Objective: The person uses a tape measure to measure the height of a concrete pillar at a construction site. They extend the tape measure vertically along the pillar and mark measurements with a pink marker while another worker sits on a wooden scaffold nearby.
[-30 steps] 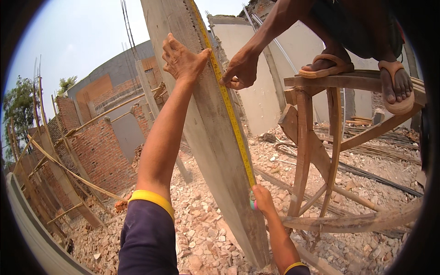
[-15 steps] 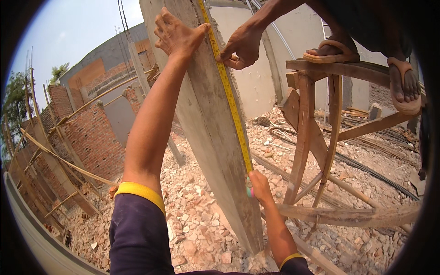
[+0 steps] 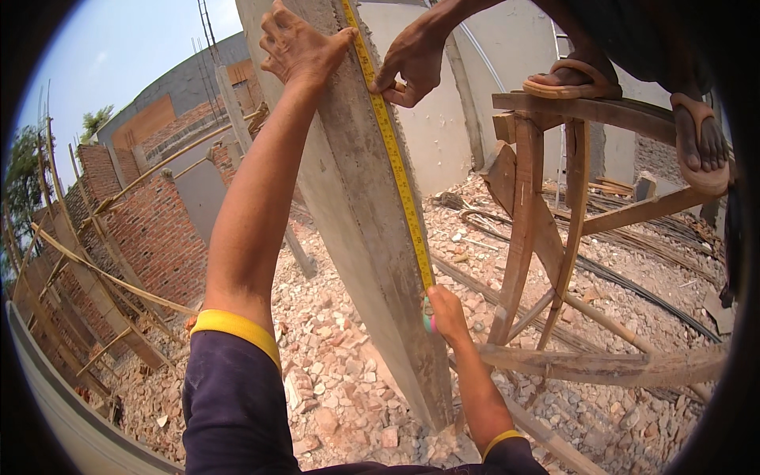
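Tape: long yellow metal measuring tape (image 3: pixel 400 170), lying lengthwise down the face of the column, near its right edge; top end runs out of view.
Tape case: small teal-and-pink case (image 3: pixel 428 316) at the tape's lower end, mostly covered by my fingers.
Right hand: my right hand (image 3: pixel 448 317) is closed round the case, beside the column's lower part.
Left hand: my left hand (image 3: pixel 299 49) is spread and bent-fingered against the column higher up, gripping nothing; thumb tip at the tape's left edge. Can't tell how hard it presses.
Column: grey rough concrete column (image 3: pixel 356 229), slanting through the view; can't tell if it's truly plumb.
Co-worker's hand: bare hand (image 3: pixel 413 63) from upper right, fingertips at the tape's right edge, just below my thumb.
Good hold: I'd say blade flat, taut and parallel to the column edge; case pulled straight along that line, no twist; thumb light, so the blade isn't pushed sideways; markings uncovered where the co-worker points.
Risk: probably a bow or slip if either end slackens.
Wooden frame: brown curved timber frame (image 3: pixel 526 214), right of the column, tan flip-flop sandals (image 3: pixel 571 90) on top.
Ground: pale broken-brick rubble (image 3: pixel 332 404).
Behind: red brick wall (image 3: pixel 162 237), left.
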The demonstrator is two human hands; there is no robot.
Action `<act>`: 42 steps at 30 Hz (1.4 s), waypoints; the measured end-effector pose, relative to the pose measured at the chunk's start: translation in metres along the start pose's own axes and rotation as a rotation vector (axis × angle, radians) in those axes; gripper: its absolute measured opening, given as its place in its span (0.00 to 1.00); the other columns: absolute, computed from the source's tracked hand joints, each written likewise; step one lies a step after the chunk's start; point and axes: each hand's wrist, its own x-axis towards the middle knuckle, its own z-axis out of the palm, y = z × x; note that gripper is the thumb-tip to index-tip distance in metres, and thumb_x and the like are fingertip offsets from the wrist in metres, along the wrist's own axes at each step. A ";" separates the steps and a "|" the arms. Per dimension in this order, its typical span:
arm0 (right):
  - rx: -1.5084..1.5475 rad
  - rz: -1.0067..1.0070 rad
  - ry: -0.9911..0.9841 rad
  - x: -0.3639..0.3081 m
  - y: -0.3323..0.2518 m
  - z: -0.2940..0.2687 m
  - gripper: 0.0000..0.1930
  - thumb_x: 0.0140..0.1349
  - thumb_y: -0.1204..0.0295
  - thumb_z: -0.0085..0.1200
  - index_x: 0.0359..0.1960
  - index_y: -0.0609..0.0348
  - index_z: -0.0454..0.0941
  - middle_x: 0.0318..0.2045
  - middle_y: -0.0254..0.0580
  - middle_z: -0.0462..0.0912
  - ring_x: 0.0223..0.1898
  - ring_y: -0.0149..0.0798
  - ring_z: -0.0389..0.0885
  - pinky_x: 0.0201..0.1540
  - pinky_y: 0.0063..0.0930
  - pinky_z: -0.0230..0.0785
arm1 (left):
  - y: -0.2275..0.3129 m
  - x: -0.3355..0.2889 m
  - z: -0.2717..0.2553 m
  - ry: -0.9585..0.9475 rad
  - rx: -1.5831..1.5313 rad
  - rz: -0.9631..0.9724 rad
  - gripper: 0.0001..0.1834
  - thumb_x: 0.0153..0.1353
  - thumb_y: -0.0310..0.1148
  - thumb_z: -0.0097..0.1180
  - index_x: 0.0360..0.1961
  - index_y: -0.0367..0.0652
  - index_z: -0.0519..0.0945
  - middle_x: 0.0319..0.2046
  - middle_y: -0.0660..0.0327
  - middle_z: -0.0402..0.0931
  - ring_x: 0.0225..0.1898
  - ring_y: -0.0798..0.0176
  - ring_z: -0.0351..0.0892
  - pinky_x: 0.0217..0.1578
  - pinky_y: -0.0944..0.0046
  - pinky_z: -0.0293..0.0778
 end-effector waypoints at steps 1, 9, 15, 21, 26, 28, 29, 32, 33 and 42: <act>-0.001 0.014 0.002 0.000 0.000 0.000 0.19 0.69 0.59 0.43 0.33 0.65 0.77 0.24 0.40 0.75 0.29 0.34 0.73 0.35 0.31 0.65 | 0.000 0.000 0.000 -0.001 0.005 -0.001 0.63 0.39 0.61 0.72 0.68 0.39 0.51 0.62 0.48 0.55 0.65 0.42 0.58 0.57 0.30 0.60; 0.020 0.051 0.006 0.001 0.000 0.000 0.20 0.68 0.58 0.44 0.32 0.65 0.77 0.23 0.39 0.76 0.29 0.33 0.73 0.35 0.31 0.66 | 0.001 -0.001 0.000 0.007 -0.002 0.002 0.62 0.39 0.60 0.72 0.68 0.39 0.51 0.62 0.48 0.55 0.64 0.40 0.59 0.57 0.30 0.60; 0.007 0.046 -0.001 0.001 -0.001 0.000 0.20 0.69 0.58 0.44 0.32 0.65 0.77 0.23 0.39 0.75 0.29 0.32 0.73 0.35 0.30 0.66 | 0.000 0.000 -0.001 -0.001 -0.013 -0.006 0.63 0.39 0.59 0.73 0.68 0.39 0.51 0.62 0.48 0.55 0.64 0.41 0.59 0.56 0.30 0.62; 0.021 0.057 -0.011 0.000 -0.004 -0.001 0.20 0.69 0.58 0.44 0.32 0.65 0.77 0.24 0.40 0.76 0.29 0.32 0.73 0.35 0.30 0.66 | 0.001 0.001 0.000 0.004 -0.003 -0.018 0.63 0.38 0.58 0.73 0.68 0.39 0.51 0.62 0.49 0.56 0.64 0.40 0.60 0.56 0.31 0.63; -0.042 0.027 -0.007 0.001 0.001 -0.003 0.19 0.68 0.59 0.44 0.33 0.64 0.78 0.24 0.42 0.76 0.28 0.34 0.73 0.35 0.31 0.66 | 0.000 -0.003 -0.002 -0.032 -0.052 -0.016 0.61 0.40 0.57 0.73 0.67 0.45 0.49 0.60 0.51 0.54 0.63 0.44 0.57 0.52 0.36 0.64; -0.025 0.028 -0.010 0.003 0.004 -0.003 0.18 0.68 0.60 0.44 0.33 0.64 0.78 0.24 0.43 0.77 0.28 0.36 0.74 0.35 0.32 0.67 | 0.003 -0.004 -0.003 -0.021 -0.017 -0.031 0.60 0.41 0.57 0.73 0.68 0.46 0.48 0.61 0.52 0.54 0.64 0.44 0.56 0.53 0.36 0.64; -0.019 0.022 -0.009 0.003 0.007 -0.002 0.18 0.68 0.60 0.44 0.33 0.65 0.78 0.24 0.45 0.77 0.29 0.37 0.75 0.35 0.32 0.67 | 0.005 -0.005 -0.003 -0.018 -0.008 -0.041 0.60 0.42 0.55 0.73 0.68 0.47 0.47 0.61 0.52 0.53 0.64 0.45 0.56 0.52 0.36 0.65; -0.008 0.054 -0.007 0.005 0.017 -0.001 0.18 0.68 0.61 0.45 0.35 0.65 0.80 0.26 0.48 0.80 0.31 0.40 0.79 0.37 0.34 0.69 | 0.010 -0.005 -0.005 -0.038 -0.022 -0.081 0.60 0.42 0.54 0.73 0.68 0.48 0.47 0.62 0.53 0.53 0.65 0.46 0.56 0.54 0.35 0.65; -0.006 0.032 -0.013 0.006 0.020 -0.001 0.18 0.68 0.61 0.45 0.35 0.65 0.80 0.27 0.48 0.81 0.31 0.40 0.79 0.37 0.34 0.69 | 0.010 -0.005 -0.006 -0.050 -0.019 -0.092 0.60 0.42 0.54 0.73 0.68 0.48 0.47 0.62 0.53 0.53 0.65 0.46 0.56 0.54 0.35 0.65; 0.062 0.095 -0.015 0.010 0.027 0.001 0.18 0.67 0.61 0.46 0.36 0.64 0.81 0.26 0.43 0.80 0.31 0.36 0.78 0.38 0.31 0.69 | 0.016 -0.007 -0.012 -0.080 -0.026 -0.137 0.60 0.42 0.50 0.74 0.69 0.48 0.47 0.65 0.53 0.52 0.67 0.46 0.54 0.57 0.36 0.63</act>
